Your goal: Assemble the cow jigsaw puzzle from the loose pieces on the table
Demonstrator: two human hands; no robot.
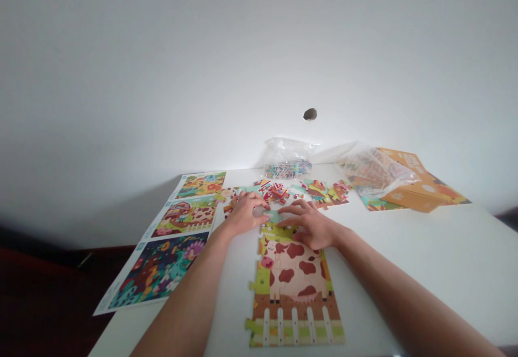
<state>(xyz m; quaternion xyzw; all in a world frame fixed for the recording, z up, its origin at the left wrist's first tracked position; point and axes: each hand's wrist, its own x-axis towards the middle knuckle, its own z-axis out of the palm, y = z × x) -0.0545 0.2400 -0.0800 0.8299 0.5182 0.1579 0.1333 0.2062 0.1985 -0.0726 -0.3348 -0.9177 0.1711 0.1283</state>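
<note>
No legible text, puzzle box lettering blurred

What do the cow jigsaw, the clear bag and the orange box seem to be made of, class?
The cow jigsaw looks like printed card, smooth and matt, judging by its thin flat pieces. The clear bag looks like thin plastic film, creased and glossy. The orange box looks like printed cardboard, with flat folded panels.
</note>
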